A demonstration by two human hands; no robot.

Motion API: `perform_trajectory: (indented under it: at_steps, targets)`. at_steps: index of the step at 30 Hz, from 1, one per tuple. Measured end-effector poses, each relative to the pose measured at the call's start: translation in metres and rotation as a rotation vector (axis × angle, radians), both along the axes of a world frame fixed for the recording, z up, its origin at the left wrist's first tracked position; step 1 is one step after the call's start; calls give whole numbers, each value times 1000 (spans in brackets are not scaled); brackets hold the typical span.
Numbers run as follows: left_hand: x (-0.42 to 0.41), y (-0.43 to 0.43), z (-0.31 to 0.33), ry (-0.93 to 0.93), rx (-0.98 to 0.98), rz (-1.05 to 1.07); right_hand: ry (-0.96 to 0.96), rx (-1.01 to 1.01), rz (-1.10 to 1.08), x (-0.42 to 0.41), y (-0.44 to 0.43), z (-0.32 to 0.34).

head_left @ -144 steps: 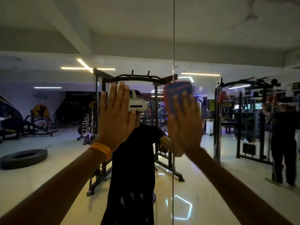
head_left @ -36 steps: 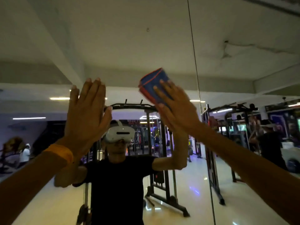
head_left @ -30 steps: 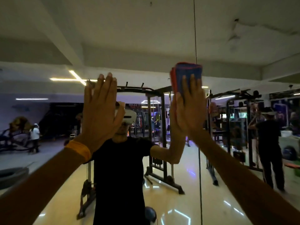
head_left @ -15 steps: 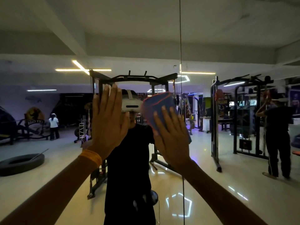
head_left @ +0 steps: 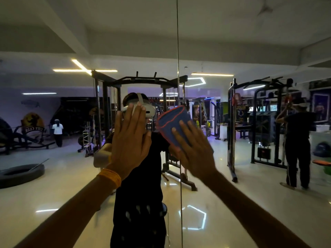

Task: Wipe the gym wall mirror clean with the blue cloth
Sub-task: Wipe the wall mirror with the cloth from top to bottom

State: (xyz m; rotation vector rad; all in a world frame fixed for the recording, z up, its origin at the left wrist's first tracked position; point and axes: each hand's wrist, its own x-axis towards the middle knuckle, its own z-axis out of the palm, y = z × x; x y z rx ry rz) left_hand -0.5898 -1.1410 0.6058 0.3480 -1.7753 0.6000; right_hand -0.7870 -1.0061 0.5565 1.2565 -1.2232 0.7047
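**Risks at the glass, and little to read**

Presses the blue cloth [head_left: 172,122] flat against the mirror [head_left: 259,42] with the right hand [head_left: 195,153], fingers straight and a little spread, none curled around the edge. Holds the cloth by pressure alone, just left of the vertical seam [head_left: 177,42] and beside the reflected headset [head_left: 143,109].

Leans the bare left hand [head_left: 130,140] on the glass too, fingers straight and close together, thumb apart, orange wristband [head_left: 109,177] below.

Possible trouble, judged from here:
- Could drop the cloth on a fast stroke if the pressure eases, with no finger hooked around it.
- Could bunch or unfold the cloth, so only part of it wipes.
- Could catch the red border on the seam when crossing to the right.
- Will probably leave a palm print under the left hand, so needs a wipe there afterwards.
- May miss streaks in this dim light.

Writing: finds only pale letters below a round yellow emblem [head_left: 34,120] far left in the reflection, mirrored and too small to read with certainty. Cannot read the dark posters [head_left: 320,107] on the right. Sees no label on the cloth.
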Motion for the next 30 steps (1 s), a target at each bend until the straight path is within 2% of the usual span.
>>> perform_trajectory:
  at_steps: [3,5,6,8,10,11,12,13,14,16,17,18,21,22,24,25,28,30]
  targets:
    - [-7,9,9,15,-5,0,-207,-202,-25,-61,31,30]
    - [-16,14,13,13,-14,7,-427,-341,2,-66,32,38]
    - [-23,17,13,14,-16,5,-462,-387,14,-59,24,35]
    - [-35,21,12,16,-12,1,-370,-270,-15,-35,5,18]
    - [-41,23,8,-5,-3,17,-108,-38,-37,-34,6,4]
    - [-42,23,7,-12,-1,33,12,5,-47,-48,17,8]
    - [-42,23,6,-17,-3,50,80,-18,-56,-66,27,16]
    - [-43,22,5,-18,-9,62,65,-83,-65,-83,38,25]
    - [-43,21,5,-14,-14,72,-46,-185,-49,-100,49,35]
    - [-45,19,4,-5,-14,87,-400,-378,-5,-107,55,43]
    - [-47,19,3,-1,-12,91,-473,-419,-11,-96,48,37]
    - [-48,19,3,4,-12,94,-445,-388,-25,-84,36,24]
    - [-46,18,2,7,-10,101,-91,-28,-27,-54,20,-18]
    - [-45,17,2,0,-8,106,11,21,-22,-61,26,-17]
    - [-43,17,4,-24,-9,113,105,-35,-26,-91,38,0]
    - [-41,16,5,-35,-13,115,48,-104,-16,-102,47,13]
    - [-37,15,7,-43,-26,123,-362,-330,12,-129,60,43]
    - [-37,18,10,-32,-23,109,-441,-400,-1,-113,48,39]
